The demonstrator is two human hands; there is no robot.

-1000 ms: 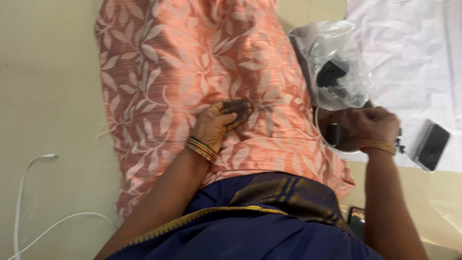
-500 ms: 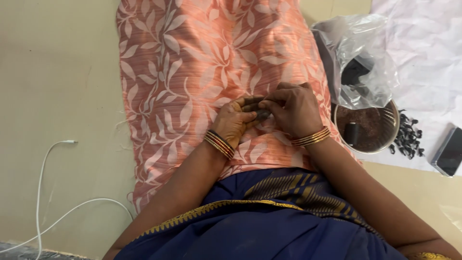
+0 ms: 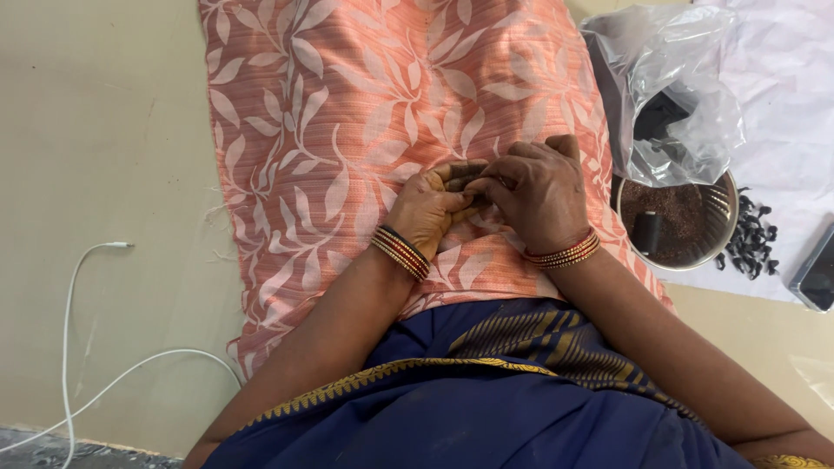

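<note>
— While both hands meet over that peach leaf-print cloth (image 3: 365,104), what sits between them?

— A small dark lump (image 3: 466,178), pinched right where the fingertips come together. The left hand (image 3: 427,210) is curled closed around its near side, thumb and fingers pressing it. The right hand (image 3: 539,195) arches over from the other side, its fingers bent down onto the same lump.

— So both are gripping it?

— Yes, both closed on it, touching each other above the middle of the cloth. Most of the lump is hidden under the fingers; only a dark sliver shows.

— What else lies around?

— To the right, a round metal bowl (image 3: 721,227) of dark brown powder stands at the cloth's edge, well apart from the hands. A crumpled clear plastic bag (image 3: 686,104) leans over it, and a scatter of small black pieces (image 3: 752,243) lies on white paper (image 3: 782,69) beside the bowl. A phone (image 3: 818,274) pokes in at the right edge. A white cable (image 3: 78,330) loops across the floor (image 3: 95,130) on the left.
</note>
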